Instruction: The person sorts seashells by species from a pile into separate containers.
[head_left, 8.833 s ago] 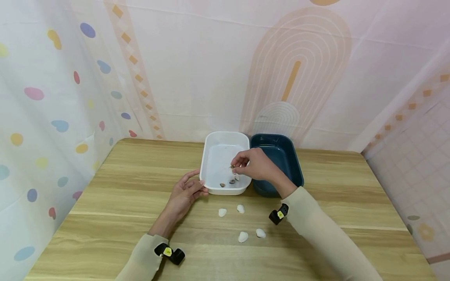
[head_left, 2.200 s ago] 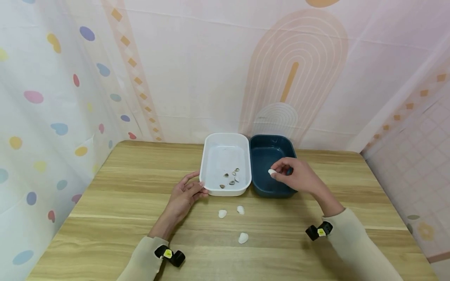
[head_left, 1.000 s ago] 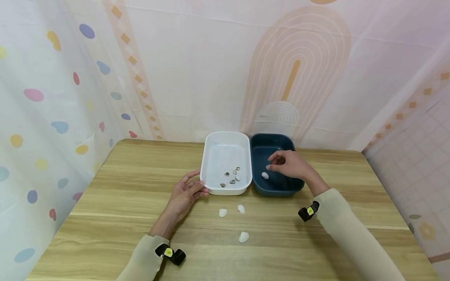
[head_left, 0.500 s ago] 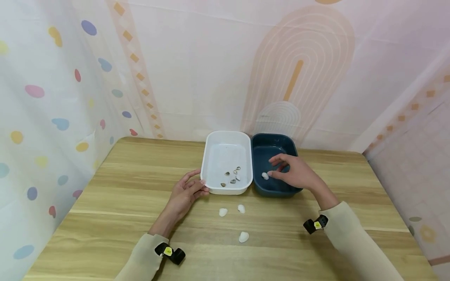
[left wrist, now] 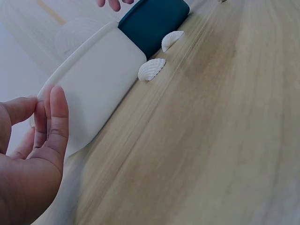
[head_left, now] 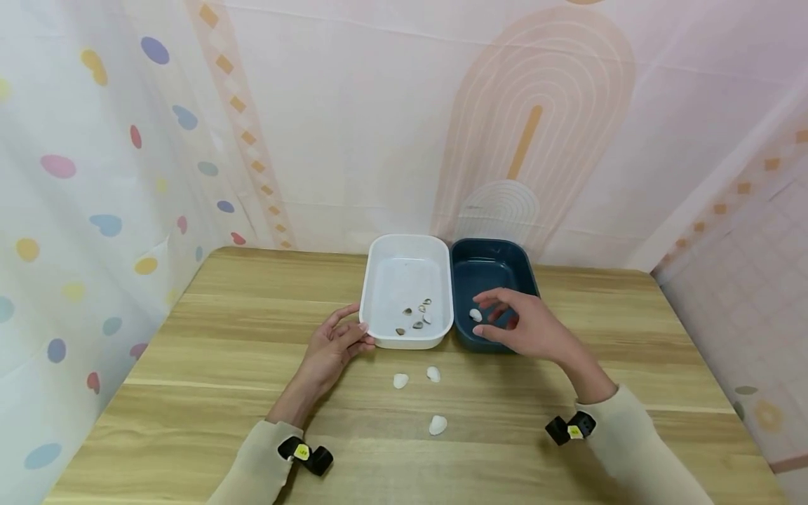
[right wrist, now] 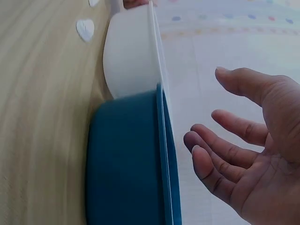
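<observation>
My left hand [head_left: 334, 347] pinches the near left corner of the white tray [head_left: 372, 280] between thumb and fingers, seen closely in the left wrist view. Inside that tray lie several small brownish shells [head_left: 418, 325], towards its near end. Against its right side stands a dark blue tray [head_left: 463, 270], holding one white seashell [head_left: 476, 315]. Over this blue tray hovers my right hand [head_left: 530, 326], fingers spread and nothing in its grasp; the right wrist view shows the bare palm [right wrist: 272, 173]. Three more white seashells [head_left: 438, 425] rest on the table in front of the trays.
The wooden table [head_left: 252, 393] runs back to a patterned curtain [head_left: 353, 140], with both trays close to it. More curtain hangs along the left side. A black wrist camera sits on each sleeve [head_left: 259, 459].
Earlier my right hand put a small shell into the white tray, then carried a white seashell from the table into the blue tray. Now its fingers have spread and drawn slightly nearer. The left hand stays.
</observation>
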Action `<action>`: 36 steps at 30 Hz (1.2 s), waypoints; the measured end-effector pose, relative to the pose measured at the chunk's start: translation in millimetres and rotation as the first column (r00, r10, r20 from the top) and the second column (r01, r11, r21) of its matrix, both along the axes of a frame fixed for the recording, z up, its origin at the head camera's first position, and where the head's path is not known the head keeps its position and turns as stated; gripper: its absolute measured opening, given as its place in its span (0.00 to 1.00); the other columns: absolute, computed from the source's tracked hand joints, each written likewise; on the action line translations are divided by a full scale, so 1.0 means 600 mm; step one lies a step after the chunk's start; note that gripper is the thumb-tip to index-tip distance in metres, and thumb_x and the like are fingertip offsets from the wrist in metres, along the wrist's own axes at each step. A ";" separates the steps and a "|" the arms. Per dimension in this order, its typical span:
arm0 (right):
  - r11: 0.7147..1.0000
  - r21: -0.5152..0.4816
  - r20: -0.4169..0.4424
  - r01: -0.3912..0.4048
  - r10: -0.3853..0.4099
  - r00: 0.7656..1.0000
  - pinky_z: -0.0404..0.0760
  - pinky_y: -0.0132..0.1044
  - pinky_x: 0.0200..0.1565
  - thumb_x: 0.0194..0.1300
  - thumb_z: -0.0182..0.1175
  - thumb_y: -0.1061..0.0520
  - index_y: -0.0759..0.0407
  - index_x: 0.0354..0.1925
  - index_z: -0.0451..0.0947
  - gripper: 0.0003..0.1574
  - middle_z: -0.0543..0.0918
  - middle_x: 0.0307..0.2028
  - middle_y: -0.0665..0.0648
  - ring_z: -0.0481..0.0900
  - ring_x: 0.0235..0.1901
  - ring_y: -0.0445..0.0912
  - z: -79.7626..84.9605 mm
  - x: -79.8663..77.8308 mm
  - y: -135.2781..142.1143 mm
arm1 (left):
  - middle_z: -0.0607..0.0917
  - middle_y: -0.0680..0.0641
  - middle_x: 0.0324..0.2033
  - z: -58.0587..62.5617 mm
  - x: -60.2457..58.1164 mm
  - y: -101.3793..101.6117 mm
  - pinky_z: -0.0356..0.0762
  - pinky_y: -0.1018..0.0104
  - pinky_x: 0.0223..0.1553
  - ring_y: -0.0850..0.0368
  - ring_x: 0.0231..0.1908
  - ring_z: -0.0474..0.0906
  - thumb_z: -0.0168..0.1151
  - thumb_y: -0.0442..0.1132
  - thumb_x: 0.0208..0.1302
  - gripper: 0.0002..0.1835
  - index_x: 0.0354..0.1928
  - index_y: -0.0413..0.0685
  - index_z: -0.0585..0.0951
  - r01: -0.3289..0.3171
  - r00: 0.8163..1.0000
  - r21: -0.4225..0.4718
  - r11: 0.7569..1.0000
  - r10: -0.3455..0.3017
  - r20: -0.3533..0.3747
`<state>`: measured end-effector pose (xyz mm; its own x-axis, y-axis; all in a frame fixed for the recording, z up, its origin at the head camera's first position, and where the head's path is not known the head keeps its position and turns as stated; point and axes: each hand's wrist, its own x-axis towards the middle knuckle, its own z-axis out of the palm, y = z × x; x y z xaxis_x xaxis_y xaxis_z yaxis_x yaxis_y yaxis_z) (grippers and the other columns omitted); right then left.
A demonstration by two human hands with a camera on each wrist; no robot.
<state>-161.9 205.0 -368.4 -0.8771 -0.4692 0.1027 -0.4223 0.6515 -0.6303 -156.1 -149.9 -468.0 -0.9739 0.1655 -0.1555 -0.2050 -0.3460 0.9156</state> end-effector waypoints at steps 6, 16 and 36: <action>0.998 -0.031 0.035 -0.048 0.049 0.998 0.87 0.35 0.38 0.65 0.72 0.49 0.53 0.63 0.77 0.31 0.86 0.52 0.53 0.84 0.45 0.45 -0.004 0.024 -0.013 | 0.86 0.49 0.37 0.001 0.001 0.000 0.91 0.69 0.44 0.60 0.34 0.87 0.58 0.28 0.74 0.31 0.75 0.43 0.61 -0.004 1.000 -0.002 1.000 0.004 0.003; 0.990 -0.070 0.092 -0.124 0.130 0.987 0.85 0.33 0.36 0.65 0.72 0.45 0.46 0.62 0.77 0.30 0.85 0.52 0.54 0.84 0.43 0.45 -0.026 0.050 -0.033 | 0.86 0.48 0.38 0.000 0.001 -0.002 0.91 0.68 0.44 0.60 0.34 0.87 0.58 0.28 0.74 0.31 0.75 0.43 0.61 -0.004 1.000 -0.009 1.000 0.004 0.000; 0.956 -0.117 0.277 -0.268 0.291 0.916 0.87 0.31 0.36 0.63 0.74 0.53 0.53 0.61 0.80 0.29 0.85 0.44 0.54 0.83 0.38 0.42 -0.094 0.089 -0.067 | 0.86 0.48 0.37 -0.001 -0.002 0.000 0.91 0.69 0.44 0.60 0.33 0.87 0.57 0.27 0.74 0.31 0.75 0.42 0.62 -0.020 1.000 0.001 1.000 0.020 0.018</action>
<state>-108.3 165.1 -424.6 -0.7081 -0.7003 -0.0905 -0.3727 0.4795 -0.7945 -157.6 -149.7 -468.6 -0.9740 0.1463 -0.1731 -0.2147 -0.3514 0.9113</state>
